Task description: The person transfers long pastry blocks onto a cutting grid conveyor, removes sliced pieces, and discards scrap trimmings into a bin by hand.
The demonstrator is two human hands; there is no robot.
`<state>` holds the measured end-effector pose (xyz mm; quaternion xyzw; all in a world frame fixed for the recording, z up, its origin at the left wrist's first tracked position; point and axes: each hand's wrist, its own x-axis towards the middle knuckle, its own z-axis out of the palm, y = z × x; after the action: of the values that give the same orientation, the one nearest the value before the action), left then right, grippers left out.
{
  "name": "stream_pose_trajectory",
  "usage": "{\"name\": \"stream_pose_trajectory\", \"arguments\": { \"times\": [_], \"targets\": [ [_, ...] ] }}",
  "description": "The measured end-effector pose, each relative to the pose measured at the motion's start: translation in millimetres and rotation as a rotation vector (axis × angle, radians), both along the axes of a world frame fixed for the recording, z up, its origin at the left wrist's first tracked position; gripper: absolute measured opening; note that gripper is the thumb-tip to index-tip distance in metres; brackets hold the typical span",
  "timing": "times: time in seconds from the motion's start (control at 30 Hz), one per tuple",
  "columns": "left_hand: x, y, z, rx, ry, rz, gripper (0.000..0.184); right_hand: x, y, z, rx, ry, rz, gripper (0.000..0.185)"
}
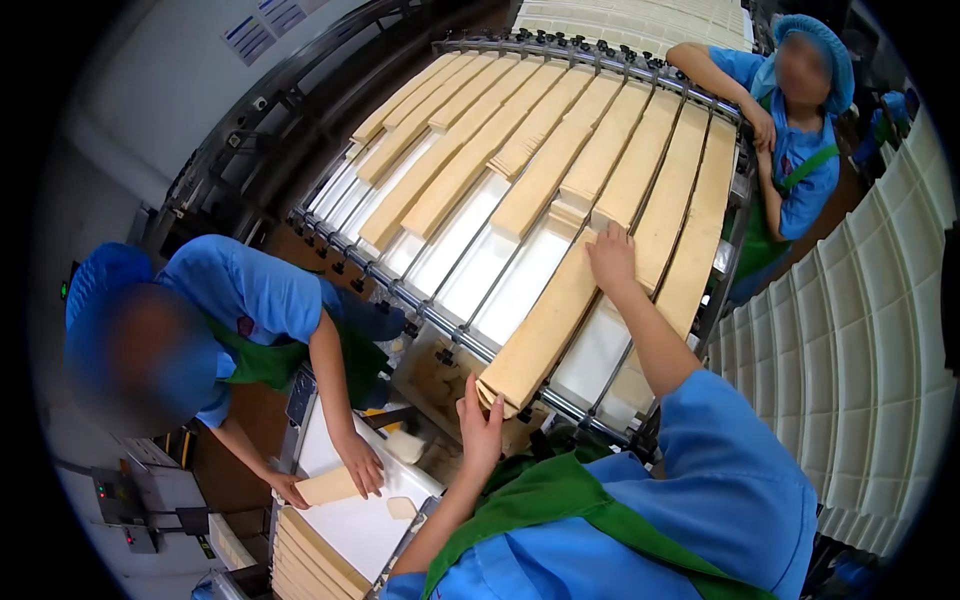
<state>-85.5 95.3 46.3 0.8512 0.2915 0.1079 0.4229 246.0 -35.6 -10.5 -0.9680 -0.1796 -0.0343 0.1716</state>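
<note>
A long row of thin, pale tan sheets (pixel 545 325) lies in a lane of the slanted rack, its near end jutting past the front rail. My left hand (pixel 480 430) grips that near end, thumb and fingers about its corner. Higher up, my right hand (pixel 612 258) curls over the far end of the same row, beside a neighbouring tan row (pixel 625 170). Part of the right fingers' contact is hidden. What the sheets are made of cannot be told.
Metal rods divide the rack, and a front rail (pixel 470 340) with black knobs edges it. At left, a co-worker's hands (pixel 360 465) handle a tan piece on a white table (pixel 330 430). Another person (pixel 800 130) leans at the rack's right. White ribbed panels (pixel 830 340) stand at right.
</note>
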Motion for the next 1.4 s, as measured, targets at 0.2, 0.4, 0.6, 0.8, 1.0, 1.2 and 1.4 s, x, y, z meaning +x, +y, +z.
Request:
{"name": "stream_pose_trajectory", "arguments": {
  "times": [0.2, 0.4, 0.6, 0.8, 1.0, 1.2, 1.4],
  "targets": [
    [17.5, -1.7, -8.3, 0.027, -0.028, -0.04, 0.062, -1.7, -18.4, -13.2, -0.14, -0.273, -0.086, 0.069],
    [65.8, -19.1, -4.1, -0.177, 0.087, -0.085, 0.073, 43.5, -19.6, -10.9, -0.221, -0.06, -0.095, 0.079],
    [67.4, -13.0, -7.9, -0.223, 0.151, -0.077, 0.079, -124.3, 9.7, -13.2, 0.163, 0.073, 0.5, 0.077],
    [54.2, 15.9, -25.2, -0.223, 0.114, -0.152, 0.078, -163.6, 4.7, 15.4, 0.104, -0.091, 0.599, 0.074],
    [-3.1, 58.9, -15.1, -0.706, -0.261, 0.106, 0.067, -165.5, 9.5, 0.7, -0.028, -0.163, 0.573, 0.074],
    [-139.7, 103.0, -106.6, -0.161, -0.214, 0.504, 0.05, -149.2, 16.2, -21.6, -0.099, -0.001, 0.534, 0.086],
    [-298.0, 114.2, -114.2, 0.233, -0.092, 1.152, 0.036, -176.1, 96.2, 5.2, -0.195, -0.065, 0.709, 0.073]
  ]
}}
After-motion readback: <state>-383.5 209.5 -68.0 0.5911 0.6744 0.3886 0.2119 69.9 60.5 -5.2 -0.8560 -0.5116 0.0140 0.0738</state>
